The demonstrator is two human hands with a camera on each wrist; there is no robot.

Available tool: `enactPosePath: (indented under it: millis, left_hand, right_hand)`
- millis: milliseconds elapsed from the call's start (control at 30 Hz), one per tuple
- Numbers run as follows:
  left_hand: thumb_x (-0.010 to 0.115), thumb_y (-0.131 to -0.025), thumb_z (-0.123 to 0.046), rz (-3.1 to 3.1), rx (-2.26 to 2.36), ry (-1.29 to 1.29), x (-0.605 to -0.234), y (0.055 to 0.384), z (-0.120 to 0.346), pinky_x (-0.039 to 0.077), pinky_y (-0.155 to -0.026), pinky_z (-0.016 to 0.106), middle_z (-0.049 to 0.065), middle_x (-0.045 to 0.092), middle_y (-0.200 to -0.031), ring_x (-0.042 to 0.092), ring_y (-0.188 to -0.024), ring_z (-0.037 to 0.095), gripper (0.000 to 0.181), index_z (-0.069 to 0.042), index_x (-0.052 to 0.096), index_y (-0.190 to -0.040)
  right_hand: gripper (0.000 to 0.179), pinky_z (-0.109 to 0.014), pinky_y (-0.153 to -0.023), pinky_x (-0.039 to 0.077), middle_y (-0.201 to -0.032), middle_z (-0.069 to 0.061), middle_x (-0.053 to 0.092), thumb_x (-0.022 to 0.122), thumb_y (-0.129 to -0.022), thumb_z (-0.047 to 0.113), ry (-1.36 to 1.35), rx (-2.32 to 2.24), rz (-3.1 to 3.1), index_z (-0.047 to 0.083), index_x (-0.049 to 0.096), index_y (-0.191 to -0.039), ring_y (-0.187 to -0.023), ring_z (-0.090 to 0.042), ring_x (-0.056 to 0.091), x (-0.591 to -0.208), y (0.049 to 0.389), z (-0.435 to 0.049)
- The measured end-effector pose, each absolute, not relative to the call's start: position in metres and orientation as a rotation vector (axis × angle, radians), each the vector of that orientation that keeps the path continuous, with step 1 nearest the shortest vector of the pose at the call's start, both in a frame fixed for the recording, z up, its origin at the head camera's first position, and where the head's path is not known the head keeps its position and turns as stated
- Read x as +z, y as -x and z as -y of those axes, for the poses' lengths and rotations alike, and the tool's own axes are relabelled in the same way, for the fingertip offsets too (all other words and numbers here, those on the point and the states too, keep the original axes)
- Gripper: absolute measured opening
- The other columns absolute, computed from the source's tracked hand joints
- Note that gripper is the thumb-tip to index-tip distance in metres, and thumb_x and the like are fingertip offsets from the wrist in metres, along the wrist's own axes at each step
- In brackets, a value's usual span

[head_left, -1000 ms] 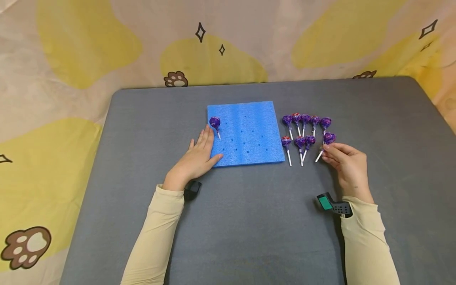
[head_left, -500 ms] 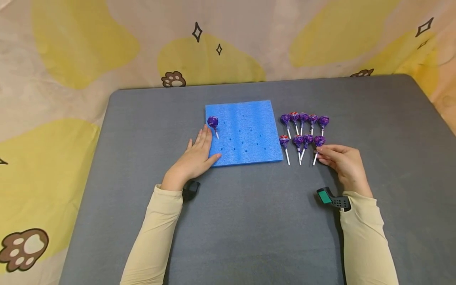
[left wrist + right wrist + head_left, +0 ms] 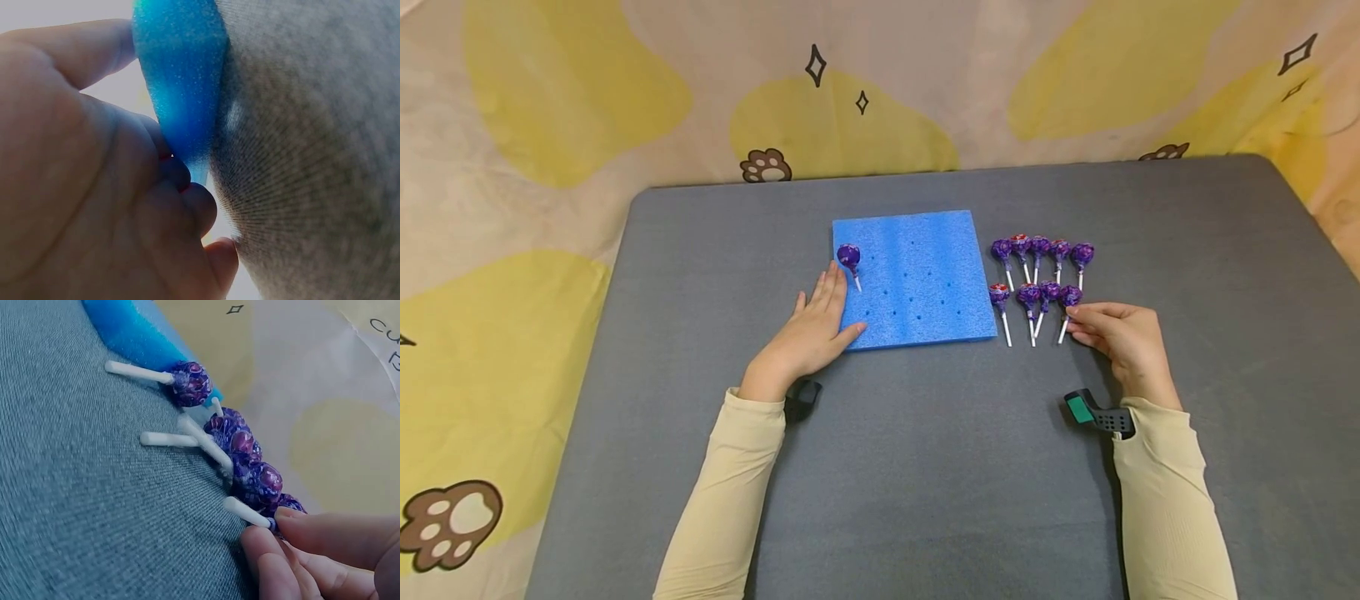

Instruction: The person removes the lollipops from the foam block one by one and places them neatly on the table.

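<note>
My right hand point(image 3: 1123, 346) pinches a purple-wrapped lollipop point(image 3: 1070, 297) between thumb and fingers, at the right end of the nearer row. In the right wrist view its white stick point(image 3: 245, 511) juts out past the fingertips, close over the grey cloth. A blue foam board point(image 3: 925, 250) dotted with small holes lies at mid table. One lollipop point(image 3: 848, 256) stands in it near the left edge. My left hand point(image 3: 805, 337) rests along that edge, fingers straight and thumb at the near corner. The left wrist view shows the board's thick side point(image 3: 184, 81) against the fingers.
Right of the board, more lollipops lie in two rows, a back row point(image 3: 1040, 247) and a nearer row point(image 3: 1028, 297), sticks toward me. Grey cloth point(image 3: 925, 467) covers the table. A patterned yellow-and-cream curtain point(image 3: 880, 75) hangs behind.
My right hand has moved slightly left with the lollipop, bringing it in line beside the nearer row, its stick more upright than before. The left hand stays on the board.
</note>
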State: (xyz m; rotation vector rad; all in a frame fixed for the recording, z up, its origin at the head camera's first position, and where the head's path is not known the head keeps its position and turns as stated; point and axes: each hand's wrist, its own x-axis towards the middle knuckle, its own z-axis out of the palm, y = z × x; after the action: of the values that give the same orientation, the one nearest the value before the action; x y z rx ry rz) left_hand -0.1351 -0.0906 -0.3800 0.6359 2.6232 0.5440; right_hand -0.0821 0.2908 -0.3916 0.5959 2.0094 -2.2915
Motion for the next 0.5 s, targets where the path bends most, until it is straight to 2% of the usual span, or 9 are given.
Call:
enactPosePath:
  millis: [500]
  left_hand:
    - [0.039, -0.101, -0.039, -2.628, 0.551, -0.632, -0.3813, 0.1353, 0.0906, -0.003, -0.112, 0.051, 0.014, -0.017, -0.154, -0.010, -0.142, 0.027, 0.077, 0.002, -0.006, -0.148]
  right_hand:
    - [0.020, -0.019, -0.057, 0.053, -0.068, 0.000, 0.070, 0.069, -0.084, 0.000, -0.555, -2.187, -2.088, 0.013, 0.075, -0.070, -0.060, -0.009, 0.068, -0.3931, 0.0807, -0.2957]
